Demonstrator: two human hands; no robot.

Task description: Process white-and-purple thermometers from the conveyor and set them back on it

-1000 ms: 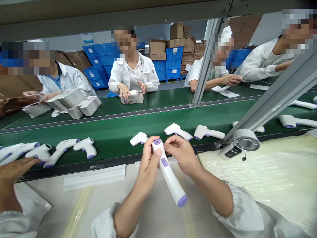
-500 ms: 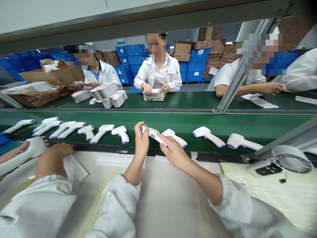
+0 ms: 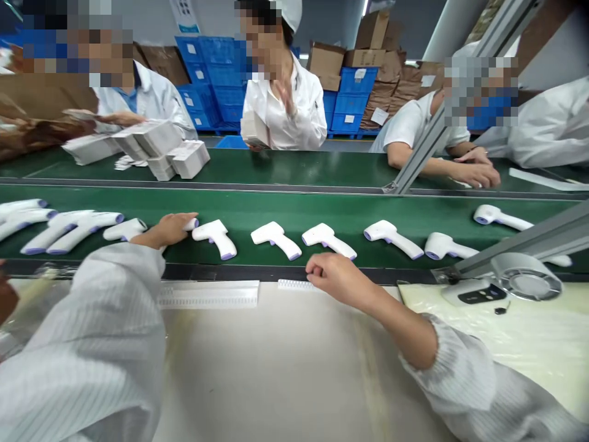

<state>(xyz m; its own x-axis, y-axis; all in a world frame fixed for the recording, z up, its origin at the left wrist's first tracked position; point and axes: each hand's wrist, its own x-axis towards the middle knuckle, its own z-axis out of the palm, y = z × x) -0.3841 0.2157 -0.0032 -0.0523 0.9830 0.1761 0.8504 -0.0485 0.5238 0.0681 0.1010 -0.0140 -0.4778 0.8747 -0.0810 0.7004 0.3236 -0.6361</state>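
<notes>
My left hand [image 3: 170, 230] reaches onto the green conveyor belt, its fingers closed over a white and purple infrared thermometer [image 3: 190, 224] and hiding most of it. My right hand [image 3: 338, 277] is over the belt's near edge with its fingers curled together and nothing visible in them. Just beyond it lies a thermometer [image 3: 327, 238]. Another thermometer [image 3: 276, 238] rests between my hands, and one [image 3: 216, 236] sits right beside the held one. More of them lie along the belt to both sides.
A clear plastic ruler-like strip [image 3: 209, 294] lies on the grey worktop [image 3: 276, 368]. At right, a small white fan [image 3: 527, 276] sits on yellowish sheeting [image 3: 547, 344], near a slanted metal post [image 3: 460, 104]. Co-workers and stacked white boxes [image 3: 151, 138] are across the belt; a co-worker's hand [image 3: 5, 294] shows at far left.
The thermometer between my hands is out of them. My left hand has moved left onto another one; my right hand has drawn back to the belt edge and closed. The view has shifted.
</notes>
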